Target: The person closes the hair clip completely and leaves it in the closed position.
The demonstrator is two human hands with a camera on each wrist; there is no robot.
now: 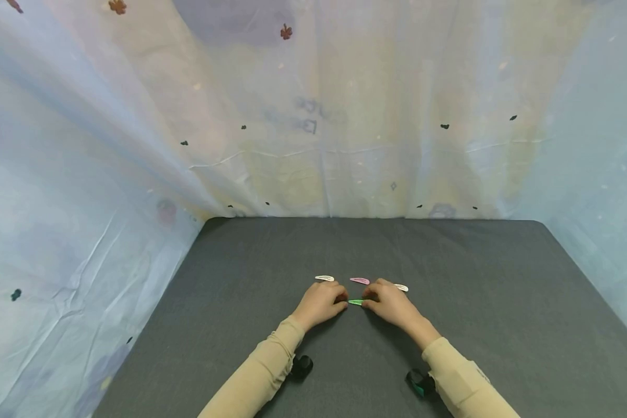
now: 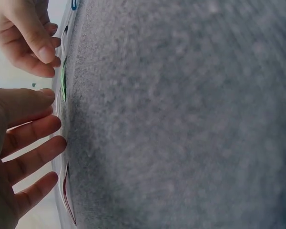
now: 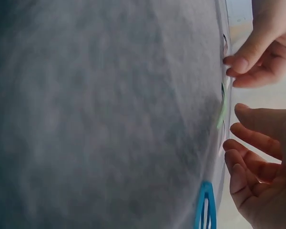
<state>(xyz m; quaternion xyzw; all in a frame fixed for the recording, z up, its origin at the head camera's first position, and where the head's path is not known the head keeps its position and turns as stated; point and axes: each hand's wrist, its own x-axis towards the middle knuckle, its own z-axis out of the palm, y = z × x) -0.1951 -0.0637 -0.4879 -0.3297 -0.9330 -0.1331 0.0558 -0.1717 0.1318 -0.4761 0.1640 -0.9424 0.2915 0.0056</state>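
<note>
A green snap hair clip (image 1: 355,302) lies on the dark grey cloth between the two hands. The left hand (image 1: 321,303) is just left of it, thumb and forefinger apart with nothing between them. At the clip's right end is the right hand (image 1: 392,303); its thumb and forefinger stand apart in the right wrist view, and whether they touch the clip is unclear. Behind the hands lie a white clip (image 1: 324,278), a pink clip (image 1: 360,281) and another white clip (image 1: 401,287), partly covered by the right hand. A blue clip (image 3: 206,205) appears in the right wrist view.
The grey cloth-covered table (image 1: 271,249) spreads around the hands. A pale patterned curtain (image 1: 345,162) hangs behind it and along both sides. Black straps (image 1: 302,367) show under the sleeves near the wrists.
</note>
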